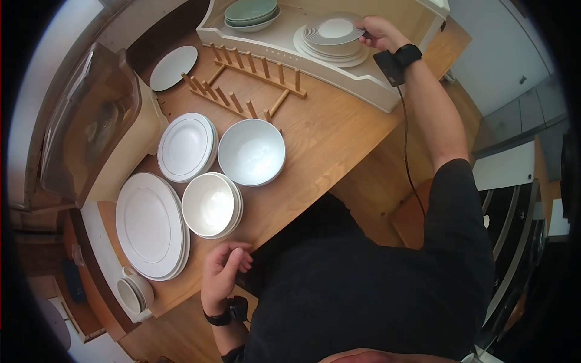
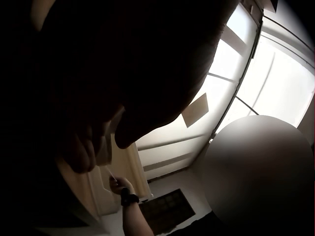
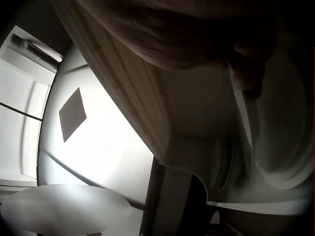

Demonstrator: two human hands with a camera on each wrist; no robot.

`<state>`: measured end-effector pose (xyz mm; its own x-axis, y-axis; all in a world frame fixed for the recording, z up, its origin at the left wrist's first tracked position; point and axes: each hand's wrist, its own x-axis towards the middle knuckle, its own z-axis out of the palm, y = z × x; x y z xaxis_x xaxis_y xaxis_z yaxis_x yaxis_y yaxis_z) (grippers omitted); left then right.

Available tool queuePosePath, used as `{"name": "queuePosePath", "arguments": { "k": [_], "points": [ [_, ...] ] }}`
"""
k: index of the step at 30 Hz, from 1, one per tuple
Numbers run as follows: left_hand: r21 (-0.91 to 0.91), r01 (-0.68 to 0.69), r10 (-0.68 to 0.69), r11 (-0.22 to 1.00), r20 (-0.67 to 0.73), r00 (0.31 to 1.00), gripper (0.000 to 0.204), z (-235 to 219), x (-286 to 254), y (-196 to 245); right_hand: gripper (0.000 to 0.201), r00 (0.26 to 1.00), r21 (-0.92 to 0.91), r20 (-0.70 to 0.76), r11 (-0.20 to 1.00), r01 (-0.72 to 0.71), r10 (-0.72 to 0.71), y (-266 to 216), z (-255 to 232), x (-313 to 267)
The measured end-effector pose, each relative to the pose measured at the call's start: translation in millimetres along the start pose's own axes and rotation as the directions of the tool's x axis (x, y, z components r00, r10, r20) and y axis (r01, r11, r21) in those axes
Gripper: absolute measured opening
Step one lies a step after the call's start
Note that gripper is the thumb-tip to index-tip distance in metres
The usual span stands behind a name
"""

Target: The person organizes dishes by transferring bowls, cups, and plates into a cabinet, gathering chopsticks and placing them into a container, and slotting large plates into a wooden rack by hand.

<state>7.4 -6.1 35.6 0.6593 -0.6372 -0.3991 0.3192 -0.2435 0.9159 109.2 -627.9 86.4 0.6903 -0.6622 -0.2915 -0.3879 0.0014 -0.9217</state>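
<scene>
In the head view my right hand (image 1: pixel 381 34) pinches the edge of a plate (image 1: pixel 334 28) with a grey ringed rim. The plate overlaps a stack of white plates (image 1: pixel 336 57) on the cream shelf unit (image 1: pixel 369 85). Seen from the right wrist, the fingers (image 3: pixel 248 78) grip the rim of the tilted plate (image 3: pixel 242 115), with the stacked plates (image 3: pixel 285 132) beside it. My left hand (image 1: pixel 224 269) hangs by the table's front edge, fingers loosely curled and holding nothing. The nearest thing to it is a stack of white bowls (image 1: pixel 209 206).
Green and white bowls (image 1: pixel 251 12) share the shelf. A wooden dish rack (image 1: pixel 248 78) stands before it. On the table are a lone plate (image 1: pixel 173 68), small plates (image 1: pixel 186 147), a large bowl (image 1: pixel 252 151), large plates (image 1: pixel 148 227) and cups (image 1: pixel 134 290). A lidded box (image 1: pixel 91 121) borders the left side.
</scene>
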Motion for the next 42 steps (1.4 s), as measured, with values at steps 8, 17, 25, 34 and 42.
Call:
{"name": "queuePosePath", "arguments": {
  "k": [8,17,25,34,42],
  "points": [
    [0.244,-0.168,0.249,0.955,-0.353,0.902,0.022,4.3,-19.5,-29.5,0.02,1.0,-0.376,-0.018,0.927,0.003,-0.01,12.5,-5.7,5.9],
    [0.757,-0.117,0.628,0.643,-0.433,0.647,0.015,16.0,-7.1,-31.3,0.019,0.999,-0.565,0.024,0.824,0.053,-0.048,12.4,-4.4,15.8],
    [0.754,-0.134,0.66,0.643,-0.456,0.597,0.014,17.5,-2.2,-33.1,0.027,0.986,-0.726,-0.055,0.684,0.069,-0.157,-12.5,7.8,0.7],
    [0.794,-0.111,0.701,0.598,-0.45,0.554,0.013,18.9,2.6,-35.0,0.028,0.784,-0.459,0.48,0.649,0.607,-0.394,-21.4,103.7,-128.7],
    [0.813,-0.067,0.699,0.578,-0.452,0.554,0.011,19.0,2.5,-35.6,0.017,0.795,-0.641,0.426,0.476,0.602,-0.432,8.6,142.5,-129.7]
  ]
}}
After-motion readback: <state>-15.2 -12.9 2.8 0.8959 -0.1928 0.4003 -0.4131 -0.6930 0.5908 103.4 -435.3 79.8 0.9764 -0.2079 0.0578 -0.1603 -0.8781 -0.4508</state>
